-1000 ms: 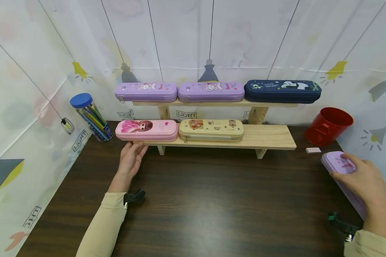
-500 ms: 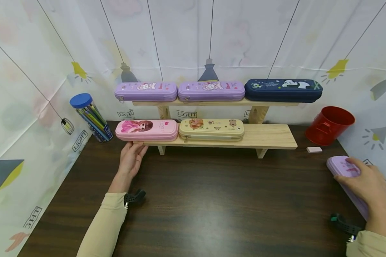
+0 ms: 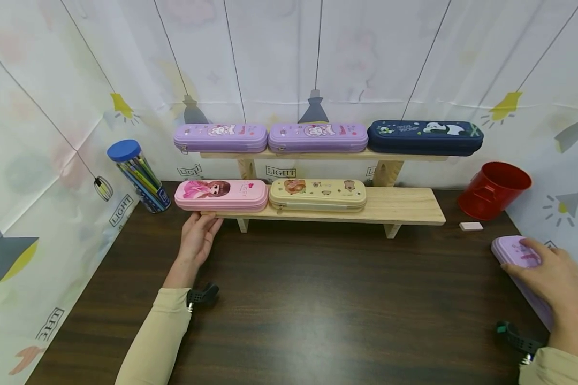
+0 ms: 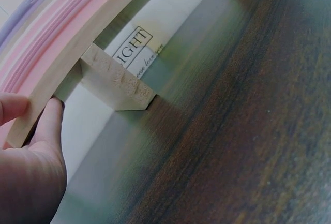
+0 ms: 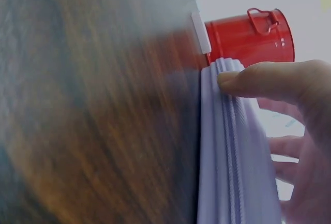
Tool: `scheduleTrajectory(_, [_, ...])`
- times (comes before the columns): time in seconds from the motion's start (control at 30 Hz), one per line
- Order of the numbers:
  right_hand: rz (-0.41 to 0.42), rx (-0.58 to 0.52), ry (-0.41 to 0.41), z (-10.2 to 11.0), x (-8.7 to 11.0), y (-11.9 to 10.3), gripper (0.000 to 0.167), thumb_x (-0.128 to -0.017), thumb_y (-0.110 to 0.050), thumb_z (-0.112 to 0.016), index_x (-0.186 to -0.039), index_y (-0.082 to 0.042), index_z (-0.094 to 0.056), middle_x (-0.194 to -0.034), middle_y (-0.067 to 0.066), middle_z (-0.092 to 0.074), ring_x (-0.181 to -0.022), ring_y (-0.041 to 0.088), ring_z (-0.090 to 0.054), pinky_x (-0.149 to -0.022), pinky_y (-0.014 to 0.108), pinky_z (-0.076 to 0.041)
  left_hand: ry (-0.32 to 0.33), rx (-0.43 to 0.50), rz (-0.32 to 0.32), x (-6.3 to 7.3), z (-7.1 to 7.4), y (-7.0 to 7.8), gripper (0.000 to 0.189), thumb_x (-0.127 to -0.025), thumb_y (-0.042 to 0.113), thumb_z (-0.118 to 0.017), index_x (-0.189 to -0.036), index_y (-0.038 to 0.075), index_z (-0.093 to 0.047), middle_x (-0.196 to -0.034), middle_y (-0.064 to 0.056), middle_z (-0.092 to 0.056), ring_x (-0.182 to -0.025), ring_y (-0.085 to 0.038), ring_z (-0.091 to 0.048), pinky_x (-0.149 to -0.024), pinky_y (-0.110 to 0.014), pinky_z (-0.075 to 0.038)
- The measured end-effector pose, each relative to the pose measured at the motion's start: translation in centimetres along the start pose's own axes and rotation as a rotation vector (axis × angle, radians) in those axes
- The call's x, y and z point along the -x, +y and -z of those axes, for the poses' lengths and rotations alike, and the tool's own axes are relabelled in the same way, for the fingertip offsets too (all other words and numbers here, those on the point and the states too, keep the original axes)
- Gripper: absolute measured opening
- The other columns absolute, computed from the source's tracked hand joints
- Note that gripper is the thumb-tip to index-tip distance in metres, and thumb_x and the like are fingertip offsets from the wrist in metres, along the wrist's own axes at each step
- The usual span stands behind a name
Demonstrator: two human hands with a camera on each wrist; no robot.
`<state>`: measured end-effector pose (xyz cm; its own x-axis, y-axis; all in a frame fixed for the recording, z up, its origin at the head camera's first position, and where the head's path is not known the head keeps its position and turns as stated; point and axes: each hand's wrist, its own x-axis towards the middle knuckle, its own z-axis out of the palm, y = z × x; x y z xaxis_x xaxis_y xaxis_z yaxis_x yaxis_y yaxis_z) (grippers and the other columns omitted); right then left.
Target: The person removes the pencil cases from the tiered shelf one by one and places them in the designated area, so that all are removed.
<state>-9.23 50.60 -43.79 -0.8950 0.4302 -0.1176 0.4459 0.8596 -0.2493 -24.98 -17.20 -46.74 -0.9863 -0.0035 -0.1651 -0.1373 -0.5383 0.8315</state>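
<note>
My left hand [image 3: 196,240] pinches the front left edge of the lower board of a two-tier wooden shelf [image 3: 407,204]; in the left wrist view the fingers [image 4: 49,123] reach under the board. Right above that hand lies a pink pencil case [image 3: 221,195] with a doll picture, beside a cream pencil case [image 3: 318,194] with bears. At the far right, my right hand [image 3: 554,278] grips a lilac pencil case [image 3: 508,248] lying lengthwise on the table. The right wrist view has the thumb [image 5: 243,81] on its zipped side and the fingers along the opposite side.
Two purple pencil cases [image 3: 220,138] and a navy panda case [image 3: 426,137] line the upper board. A red bucket [image 3: 493,190] and a white eraser [image 3: 471,226] stand beyond the lilac case. A blue-lidded tube of pencils [image 3: 138,176] leans at the left wall.
My right hand and the lilac pencil case have shifted slightly right and toward me, closer to the right wall. The left hand keeps its hold on the shelf.
</note>
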Motion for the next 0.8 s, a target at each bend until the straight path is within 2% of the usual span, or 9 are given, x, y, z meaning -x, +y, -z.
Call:
scheduleTrajectory(0.17, [0.090, -0.042, 0.079, 0.2, 0.1, -1.5, 0.086, -0.091, -0.047, -0.064, -0.152, 0.000, -0.027, -0.144, 0.044, -0.024, -0.124, 0.063, -0.025, -0.096, 0.081, -0.030, 0.007, -0.001, -0.007, -0.1, 0.0, 0.0, 0.051, -0.103, -0.001, -0.045, -0.151, 0.008, -0.030, -0.145, -0.010, -0.046, -0.124, -0.011, -0.059, -0.106, -0.025, -0.050])
scheduleTrajectory(0.33, [0.215, -0.071, 0.119, 0.4, 0.0, -4.6, 0.079, -0.091, -0.040, -0.066, -0.150, 0.000, -0.033, -0.143, 0.042, -0.030, -0.124, 0.061, -0.029, -0.096, 0.081, -0.029, 0.007, -0.006, -0.017, -0.4, 0.0, -0.1, 0.051, -0.102, -0.001, -0.045, -0.150, 0.006, -0.031, -0.142, -0.009, -0.049, -0.118, -0.009, -0.062, -0.105, -0.025, -0.050])
scheduleTrajectory(0.57, [0.381, -0.102, 0.156, 0.5, 0.0, -9.6, 0.077, -0.087, -0.034, -0.072, -0.151, -0.007, -0.038, -0.145, 0.036, -0.035, -0.126, 0.057, -0.032, -0.096, 0.081, -0.030, -0.005, -0.004, -0.024, -0.4, -0.1, -0.2, 0.053, -0.102, -0.002, -0.044, -0.152, 0.006, -0.028, -0.148, -0.013, -0.044, -0.131, -0.016, -0.055, -0.107, -0.025, -0.049])
scheduleTrajectory(0.8, [0.521, -0.154, 0.132, 0.4, 0.4, -14.9, 0.078, -0.083, -0.031, -0.078, -0.150, -0.010, -0.042, -0.147, 0.031, -0.039, -0.130, 0.053, -0.033, -0.099, 0.080, -0.032, -0.016, -0.009, -0.050, -0.3, 0.1, -0.2, 0.053, -0.101, -0.003, -0.044, -0.152, 0.004, -0.028, -0.151, -0.016, -0.042, -0.136, -0.020, -0.051, -0.107, -0.027, -0.049])
